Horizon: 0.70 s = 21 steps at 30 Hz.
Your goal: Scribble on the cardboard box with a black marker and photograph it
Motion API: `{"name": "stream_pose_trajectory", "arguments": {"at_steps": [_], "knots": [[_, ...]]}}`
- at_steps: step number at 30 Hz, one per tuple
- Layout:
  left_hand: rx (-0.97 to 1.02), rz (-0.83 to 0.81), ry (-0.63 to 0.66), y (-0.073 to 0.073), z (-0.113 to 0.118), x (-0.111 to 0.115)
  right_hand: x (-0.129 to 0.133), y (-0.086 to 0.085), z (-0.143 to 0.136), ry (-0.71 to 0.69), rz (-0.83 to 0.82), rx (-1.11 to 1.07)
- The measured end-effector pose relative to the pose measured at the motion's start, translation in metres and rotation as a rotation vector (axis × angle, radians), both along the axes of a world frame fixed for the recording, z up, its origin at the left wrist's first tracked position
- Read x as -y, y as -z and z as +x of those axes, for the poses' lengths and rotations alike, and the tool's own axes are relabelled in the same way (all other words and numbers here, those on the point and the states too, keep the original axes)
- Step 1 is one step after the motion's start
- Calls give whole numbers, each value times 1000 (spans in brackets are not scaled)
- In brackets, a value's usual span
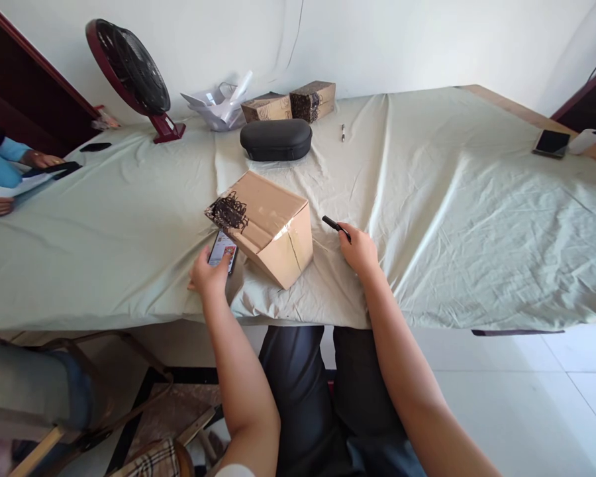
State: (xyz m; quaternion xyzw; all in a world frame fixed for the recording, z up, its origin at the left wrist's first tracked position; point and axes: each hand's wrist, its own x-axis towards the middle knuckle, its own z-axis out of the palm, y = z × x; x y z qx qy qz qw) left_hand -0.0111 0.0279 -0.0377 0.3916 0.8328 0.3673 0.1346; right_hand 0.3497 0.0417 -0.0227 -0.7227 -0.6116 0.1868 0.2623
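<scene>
My left hand [210,273] is closed on a phone [222,252] with a lit screen, close to the table's front edge. Beside it a brown cardboard box [273,215] sits turned at an angle, with dark scribbles on its left corner and clear tape over its front edge. The box's corner overhangs the top of the phone. To the right of the box, my right hand [360,250] is closed around a black marker [334,225], whose far end points up and left.
Behind the box are a black case [276,140], two small cartons [312,101], a white bag [221,109] and a pen [343,132]. A fan [134,73] stands back left, near another person's hands. A dark device [551,144] lies far right on the cloth-covered table [437,218].
</scene>
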Motion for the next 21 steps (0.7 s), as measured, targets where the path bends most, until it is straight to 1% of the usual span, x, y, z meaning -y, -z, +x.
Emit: {"name": "stream_pose_trajectory", "arguments": {"at_steps": [2,4,7,9,12,15,18,21], "knots": [[-94,-89,77,-7,9,-3,-1,1,0,-1,0,6],[-163,-150,118,-12,18,-10,-1,2,0,-2,4,14],[-247,-228,107,-19,29,-24,-1,3,1,-4,6,17],[-294,-266,97,-25,32,-35,-1,3,1,-6,8,16],[-331,-300,113,-35,30,-49,-1,3,1,-14,19,13],[-353,-351,154,-43,24,-57,-1,4,1,-12,19,11],[-357,-387,192,-48,19,-64,-1,4,1,-10,23,10],[-347,-388,221,-49,16,-71,-1,4,1,-11,27,9]]}}
